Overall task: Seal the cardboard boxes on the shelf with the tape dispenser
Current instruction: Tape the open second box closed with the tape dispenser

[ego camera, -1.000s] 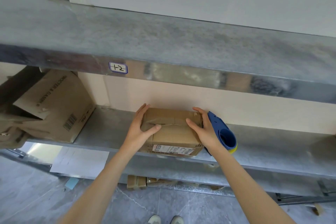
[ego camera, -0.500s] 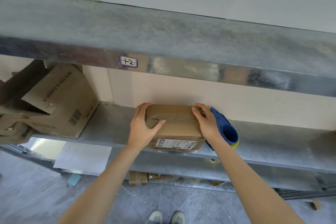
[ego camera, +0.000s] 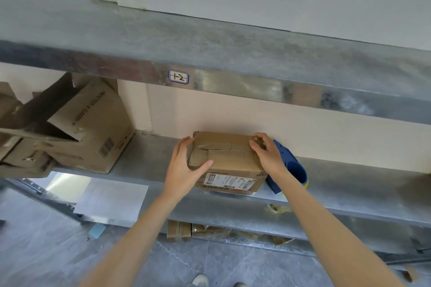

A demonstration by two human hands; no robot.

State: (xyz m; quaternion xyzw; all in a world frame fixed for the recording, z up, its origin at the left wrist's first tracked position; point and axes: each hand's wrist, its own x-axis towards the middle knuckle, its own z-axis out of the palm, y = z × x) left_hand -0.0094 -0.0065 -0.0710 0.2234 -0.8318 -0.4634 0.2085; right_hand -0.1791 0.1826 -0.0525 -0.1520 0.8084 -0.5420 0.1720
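Grey metal shelf (ego camera: 349, 184) carries the cardboard box (ego camera: 228, 161) near its front edge. It looks light and stiff-walled, best held by the ends. My left grip (ego camera: 186, 168) clasps its left end, my right grip (ego camera: 268, 156) curls over the right; the tape dispenser (ego camera: 292, 170) lies just beside.

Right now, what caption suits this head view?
On the metal shelf, the left hand and right hand hold a small cardboard box; a blue tape dispenser sits beside it.

The small cardboard box (ego camera: 229, 158) lies flat on the metal shelf (ego camera: 149, 158), flaps folded down (shipping label (ego camera: 227, 180) on its near face). The blue tape dispenser (ego camera: 292, 168) sits just beside its right end.
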